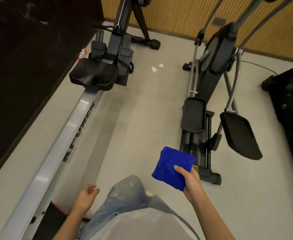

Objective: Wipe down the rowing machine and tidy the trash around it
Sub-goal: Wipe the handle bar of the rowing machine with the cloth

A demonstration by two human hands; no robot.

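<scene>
The rowing machine's silver rail (59, 146) runs from the lower left up to its black seat (93, 73) and footrests (114, 47). My right hand (189, 181) holds a folded blue cloth (172, 168) in the air, to the right of the rail. My left hand (86, 196) hangs beside my knee with its fingers loosely curled and nothing in it. Two crumpled white paper scraps (156, 68) lie on the floor right of the footrests. A small plastic bottle with a red label (82, 53) lies left of the footrests by the dark wall.
An elliptical trainer (213, 94) stands to the right, its pedals (239, 134) sticking out. A treadmill edge (291, 104) is at the far right. A dark wall (21, 66) runs close along the rower's left. Grey floor (142, 110) lies between the machines.
</scene>
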